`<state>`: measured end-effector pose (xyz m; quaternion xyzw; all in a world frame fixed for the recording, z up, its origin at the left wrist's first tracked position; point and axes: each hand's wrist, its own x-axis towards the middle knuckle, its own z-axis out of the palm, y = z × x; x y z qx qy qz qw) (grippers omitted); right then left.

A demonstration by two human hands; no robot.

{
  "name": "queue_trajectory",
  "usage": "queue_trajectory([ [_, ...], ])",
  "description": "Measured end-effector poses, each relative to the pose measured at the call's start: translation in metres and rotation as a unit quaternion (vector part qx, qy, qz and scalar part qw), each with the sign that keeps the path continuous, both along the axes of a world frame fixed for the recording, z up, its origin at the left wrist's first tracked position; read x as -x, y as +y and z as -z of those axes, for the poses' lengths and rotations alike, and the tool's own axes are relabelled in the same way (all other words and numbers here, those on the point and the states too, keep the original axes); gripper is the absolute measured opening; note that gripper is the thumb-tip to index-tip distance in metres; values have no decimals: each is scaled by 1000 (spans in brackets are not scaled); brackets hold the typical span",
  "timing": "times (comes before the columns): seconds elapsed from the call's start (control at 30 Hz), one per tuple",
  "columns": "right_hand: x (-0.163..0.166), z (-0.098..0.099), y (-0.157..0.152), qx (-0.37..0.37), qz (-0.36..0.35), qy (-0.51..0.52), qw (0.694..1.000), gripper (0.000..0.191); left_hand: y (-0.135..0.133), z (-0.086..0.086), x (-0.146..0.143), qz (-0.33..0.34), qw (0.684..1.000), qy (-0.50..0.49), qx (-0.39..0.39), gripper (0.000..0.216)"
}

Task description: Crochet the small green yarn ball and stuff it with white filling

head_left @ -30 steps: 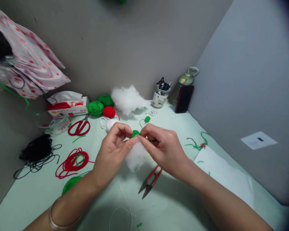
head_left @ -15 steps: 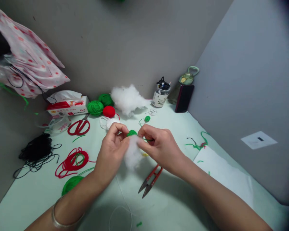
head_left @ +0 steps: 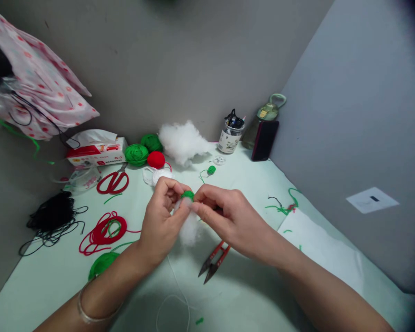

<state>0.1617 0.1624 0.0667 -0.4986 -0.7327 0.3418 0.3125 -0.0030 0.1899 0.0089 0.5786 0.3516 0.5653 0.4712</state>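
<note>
Left hand (head_left: 161, 220) pinches green crochet piece (head_left: 187, 195); labels unreadable.

Most of the green crocheted piece (head_left: 187, 195) behind the fingers (head_left: 174, 188); floral bag (head_left: 38, 87) cut off at left.

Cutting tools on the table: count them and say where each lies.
2. The red-handled scissors lie at the back left beside the tissue box; the thread snips lie just below the hands. Others may be hidden.

Pale green table (head_left: 249, 295), thread snips (head_left: 214, 261), red scissors (head_left: 113, 182), red cord (head_left: 102, 234), black cord (head_left: 51, 219), yarn balls (head_left: 137, 154), stuffing heap (head_left: 183, 140), tissue box (head_left: 97, 154), jar (head_left: 230, 137), white sheet (head_left: 321, 251).
</note>
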Motion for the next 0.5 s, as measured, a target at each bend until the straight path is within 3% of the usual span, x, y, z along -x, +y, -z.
queue_trajectory([
  [0.1, 1, 3, 1, 9, 8, 27, 1000, 22, 0, 1, 1, -16, 999, 29, -21, 17],
  [0.23, -2, 8, 7, -3, 18, 53, 998, 24, -3, -6, 5, 30, 999, 27, 28, 15],
  [0.43, -1, 15, 11, -155, 82, -35, 984, 25, -4, -14, 9, 99, 992, -7, 79, 11],
  [0.5, -1, 14, 10, -170, 80, -41, 981, 25, -1, -14, 8, 113, 989, -21, 89, 16],
])
